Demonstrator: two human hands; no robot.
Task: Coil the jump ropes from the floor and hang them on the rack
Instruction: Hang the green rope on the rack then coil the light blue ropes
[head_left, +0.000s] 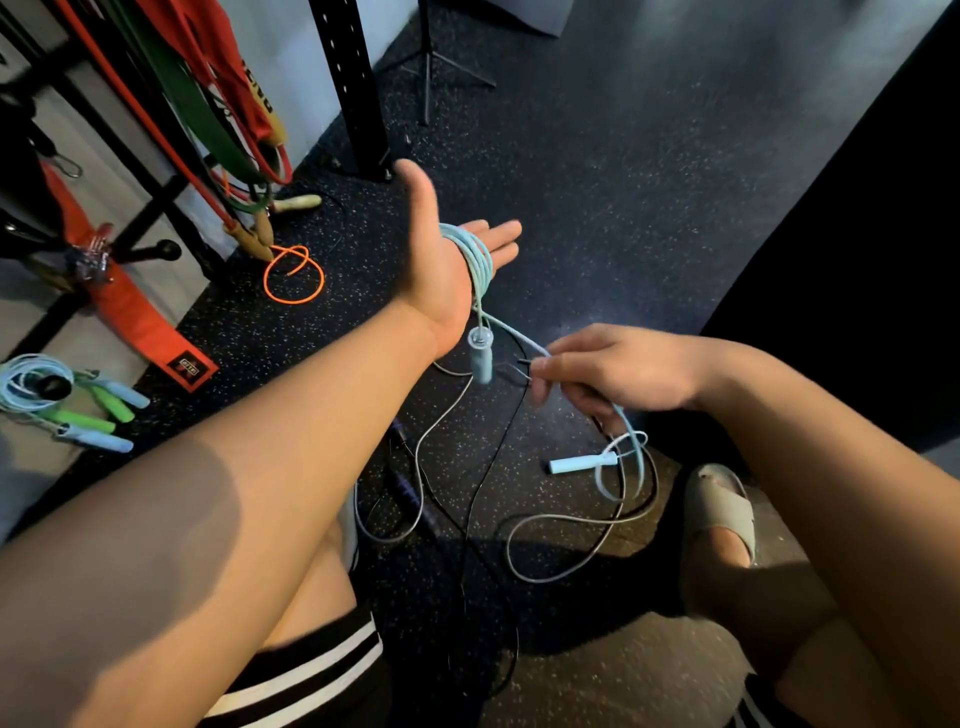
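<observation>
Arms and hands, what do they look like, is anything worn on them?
The left arm and right arm are bare, with no sleeve in view. The left hand and right hand wear no gloves, and no watch, band or ring shows.

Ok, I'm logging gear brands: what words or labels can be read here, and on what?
Black label on the red strap lying at left: print too blurred to read.
Black letters on the hanging yellow band: too blurred to read.
No other text shows.
</observation>
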